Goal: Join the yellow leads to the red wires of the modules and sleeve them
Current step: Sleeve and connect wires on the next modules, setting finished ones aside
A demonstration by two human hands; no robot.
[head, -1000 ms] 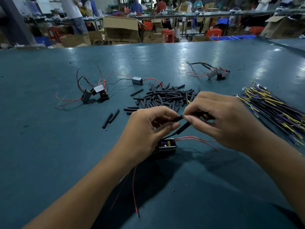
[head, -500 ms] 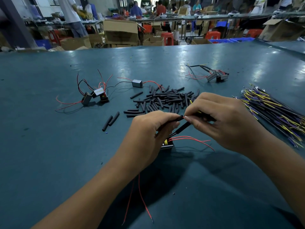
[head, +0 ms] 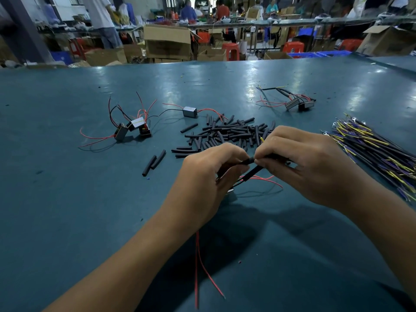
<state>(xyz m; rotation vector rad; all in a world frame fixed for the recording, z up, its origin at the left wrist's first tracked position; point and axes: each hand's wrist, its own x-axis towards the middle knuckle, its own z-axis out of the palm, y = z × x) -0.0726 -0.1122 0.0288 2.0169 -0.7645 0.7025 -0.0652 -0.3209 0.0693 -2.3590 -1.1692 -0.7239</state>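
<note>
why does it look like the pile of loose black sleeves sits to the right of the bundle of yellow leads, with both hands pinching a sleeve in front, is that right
Not quite. In the head view the pile of loose black sleeves lies to the left of the bundle of yellow leads. The rest holds: the left hand and right hand pinch a sleeve in front.

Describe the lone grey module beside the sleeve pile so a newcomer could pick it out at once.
Start at the pile of black sleeves in the middle of the teal table. Just beyond its far-left edge lies a small grey module. Unlike the cluster of three modules further left, it lies alone, with a black wire trailing left and red wire running right into the pile.
</note>
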